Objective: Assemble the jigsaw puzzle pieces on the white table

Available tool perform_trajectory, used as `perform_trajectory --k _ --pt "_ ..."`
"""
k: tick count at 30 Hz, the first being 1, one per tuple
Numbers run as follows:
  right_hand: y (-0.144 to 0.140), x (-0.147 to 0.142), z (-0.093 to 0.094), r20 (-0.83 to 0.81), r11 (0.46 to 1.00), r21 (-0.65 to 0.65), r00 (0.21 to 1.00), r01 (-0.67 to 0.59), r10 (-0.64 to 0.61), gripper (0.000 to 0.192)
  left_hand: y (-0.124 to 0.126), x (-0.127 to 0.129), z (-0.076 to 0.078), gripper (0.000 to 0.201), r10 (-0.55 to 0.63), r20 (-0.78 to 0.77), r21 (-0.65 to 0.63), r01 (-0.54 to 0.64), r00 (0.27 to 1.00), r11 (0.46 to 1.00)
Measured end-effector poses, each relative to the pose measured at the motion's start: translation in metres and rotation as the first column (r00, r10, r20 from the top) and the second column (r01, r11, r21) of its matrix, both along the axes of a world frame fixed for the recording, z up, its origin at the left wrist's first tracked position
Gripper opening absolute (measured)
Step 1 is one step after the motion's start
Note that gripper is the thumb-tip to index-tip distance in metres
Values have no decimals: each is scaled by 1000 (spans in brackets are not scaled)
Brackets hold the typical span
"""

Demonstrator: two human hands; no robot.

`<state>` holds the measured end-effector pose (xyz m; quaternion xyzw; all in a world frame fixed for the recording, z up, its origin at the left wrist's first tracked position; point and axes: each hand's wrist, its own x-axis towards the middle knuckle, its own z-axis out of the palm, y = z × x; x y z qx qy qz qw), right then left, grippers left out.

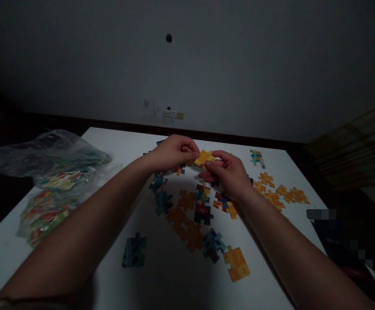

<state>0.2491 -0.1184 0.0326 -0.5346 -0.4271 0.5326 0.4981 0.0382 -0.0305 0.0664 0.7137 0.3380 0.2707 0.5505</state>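
A yellow jigsaw puzzle piece (204, 157) is raised above the table between my two hands. My left hand (175, 151) pinches its left edge with thumb and fingertips. On the other side, the thumb and fingers of my right hand (229, 174) grip the right edge. Whether it is one piece or two joined is too dim to tell. Below them lie loose orange pieces (192, 234), a dark red piece (203, 213) and a blue patterned piece (213, 245). Other pieces are partly hidden behind my hands.
Clear plastic bags (50, 206) with colourful pieces cover the left of the white table (168, 284). A teal piece (135, 250) lies near the front, a yellow piece (237, 263) to its right. More orange pieces (273, 199) spread rightward. Behind stands a grey wall (239, 77).
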Motion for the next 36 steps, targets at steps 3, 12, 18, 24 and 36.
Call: perform_trajectory --k 3,12,18,24,36 --pt "0 2 -3 26 996 -50 997 -75 76 44 -1 6 -3 1 41 25 -5 -41 999 999" --pt "3 8 -4 26 992 -55 993 -112 113 47 -7 16 -3 5 141 152 -90 -129 978 988" --pt "4 6 0 -50 995 -54 995 -84 81 47 -6 18 -2 9 212 235 -223 -160 949 962" --pt "3 4 3 -109 987 -90 987 -131 121 49 -5 13 -4 13 130 181 -155 -103 975 983" --pt "8 9 -2 1 997 -4 997 -81 81 39 1 12 -11 13 137 137 -67 -129 981 989"
